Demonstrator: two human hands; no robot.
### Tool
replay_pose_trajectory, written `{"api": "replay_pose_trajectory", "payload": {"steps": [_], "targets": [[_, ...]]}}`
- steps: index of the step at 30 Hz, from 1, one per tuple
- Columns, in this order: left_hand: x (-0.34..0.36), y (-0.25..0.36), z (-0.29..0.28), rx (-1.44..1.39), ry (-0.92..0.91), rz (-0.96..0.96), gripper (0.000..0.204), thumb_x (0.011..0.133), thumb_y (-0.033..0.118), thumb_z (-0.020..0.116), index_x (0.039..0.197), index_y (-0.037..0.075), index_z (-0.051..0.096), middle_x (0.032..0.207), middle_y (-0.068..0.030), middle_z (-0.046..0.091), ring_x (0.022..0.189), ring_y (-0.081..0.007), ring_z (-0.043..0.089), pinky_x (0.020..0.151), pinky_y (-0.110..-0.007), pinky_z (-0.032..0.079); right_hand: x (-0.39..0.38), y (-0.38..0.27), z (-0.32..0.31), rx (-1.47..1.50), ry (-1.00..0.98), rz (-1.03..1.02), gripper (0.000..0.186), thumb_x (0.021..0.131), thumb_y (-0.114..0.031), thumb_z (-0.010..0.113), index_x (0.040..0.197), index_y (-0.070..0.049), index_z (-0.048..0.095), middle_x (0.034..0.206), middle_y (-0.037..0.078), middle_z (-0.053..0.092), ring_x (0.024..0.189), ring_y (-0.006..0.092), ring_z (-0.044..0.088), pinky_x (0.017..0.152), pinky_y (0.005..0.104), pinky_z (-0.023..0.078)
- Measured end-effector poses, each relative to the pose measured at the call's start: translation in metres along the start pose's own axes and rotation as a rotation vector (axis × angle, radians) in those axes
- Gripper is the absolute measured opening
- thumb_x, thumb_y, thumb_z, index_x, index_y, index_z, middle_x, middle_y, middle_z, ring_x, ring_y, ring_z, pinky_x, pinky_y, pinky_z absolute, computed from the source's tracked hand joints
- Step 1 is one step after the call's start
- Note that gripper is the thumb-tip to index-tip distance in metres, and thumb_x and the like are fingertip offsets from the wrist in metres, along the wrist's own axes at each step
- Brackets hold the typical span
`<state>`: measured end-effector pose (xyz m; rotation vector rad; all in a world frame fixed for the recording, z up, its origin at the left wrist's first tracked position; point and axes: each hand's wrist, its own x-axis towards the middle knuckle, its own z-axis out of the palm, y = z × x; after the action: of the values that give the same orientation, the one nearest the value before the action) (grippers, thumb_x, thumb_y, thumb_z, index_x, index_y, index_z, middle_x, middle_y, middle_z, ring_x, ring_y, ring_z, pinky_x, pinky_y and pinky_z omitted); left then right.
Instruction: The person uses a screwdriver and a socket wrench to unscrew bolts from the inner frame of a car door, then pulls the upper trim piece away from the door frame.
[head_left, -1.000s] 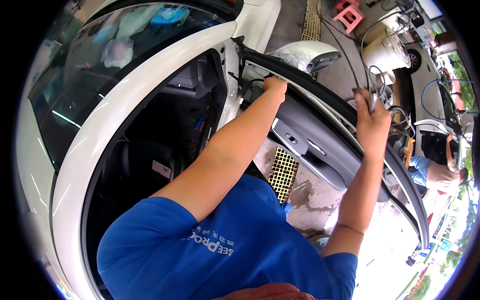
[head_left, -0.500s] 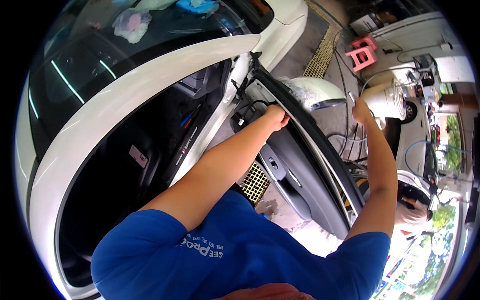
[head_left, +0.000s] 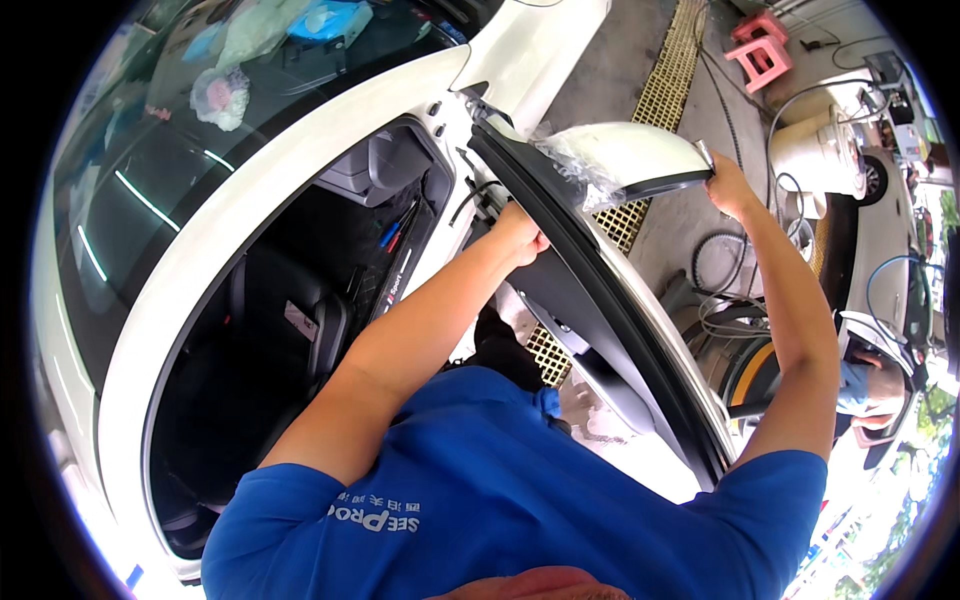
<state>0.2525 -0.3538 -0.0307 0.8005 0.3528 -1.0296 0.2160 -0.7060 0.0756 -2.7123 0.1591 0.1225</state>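
A white car's door (head_left: 610,290) stands ajar in front of me, with its dark inner panel facing my body. My left hand (head_left: 520,235) is closed in a fist against the front upper part of that panel; whatever its fingers grip is hidden. Out past the door, the white wing mirror (head_left: 650,150) has crumpled clear film (head_left: 585,172) around its inner end. At the mirror's outer tip my right hand (head_left: 732,190) is closed round a small silvery tool (head_left: 704,153), whose exact kind I cannot make out.
Blue- and red-handled tools (head_left: 395,232) lie inside the sill. A yellow floor grating (head_left: 665,80), pink stools (head_left: 762,58), a pale bucket (head_left: 815,150) and coiled hoses (head_left: 720,262) are beyond the door. Another person (head_left: 870,390) is at the far right.
My right hand has come to the mirror's outer tip with the silvery tool. My left fist remains at the door panel. The view has shifted, and the panel now looks narrower.
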Motion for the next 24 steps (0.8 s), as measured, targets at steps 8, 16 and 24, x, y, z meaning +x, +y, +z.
{"api": "replay_pose_trajectory", "payload": {"steps": [8,16,24], "targets": [[-0.017,0.005,0.018,0.11,0.045,0.012,0.014,0.087,0.016,0.057,0.074,0.012,0.059,0.063,0.0011,0.057,0.046,-0.0083,0.051,0.038,-0.022,0.035,0.001,-0.007,0.005,-0.06,0.052,0.162,0.041,0.076,0.007,0.04,0.113,-0.004,0.055,0.102,0.028,0.06,0.103,0.042,0.055,0.086,0.0408,0.043],[-0.017,0.006,0.015,-0.011,0.001,0.025,0.018,0.089,0.014,0.051,0.072,0.01,0.058,0.06,-0.0011,0.056,0.038,-0.0062,0.036,0.033,-0.02,0.021,0.002,-0.023,-0.007,-0.043,-0.081,0.153,0.042,0.076,0.007,0.041,0.114,-0.006,0.057,0.103,0.027,0.06,0.1,0.0411,0.057,0.085,0.042,0.045],[-0.059,-0.011,0.002,-0.142,-0.05,0.099,0.025,0.092,0.014,0.052,0.11,-0.002,0.053,0.1,-0.0138,0.06,0.083,-0.0239,0.062,0.079,-0.039,0.053,0.038,-0.033,-0.098,-0.707,0.061,-0.193,0.028,0.082,-0.01,0.051,0.104,0.004,0.057,0.101,0.026,0.06,0.095,0.0411,0.056,0.085,0.045,0.043]]}}
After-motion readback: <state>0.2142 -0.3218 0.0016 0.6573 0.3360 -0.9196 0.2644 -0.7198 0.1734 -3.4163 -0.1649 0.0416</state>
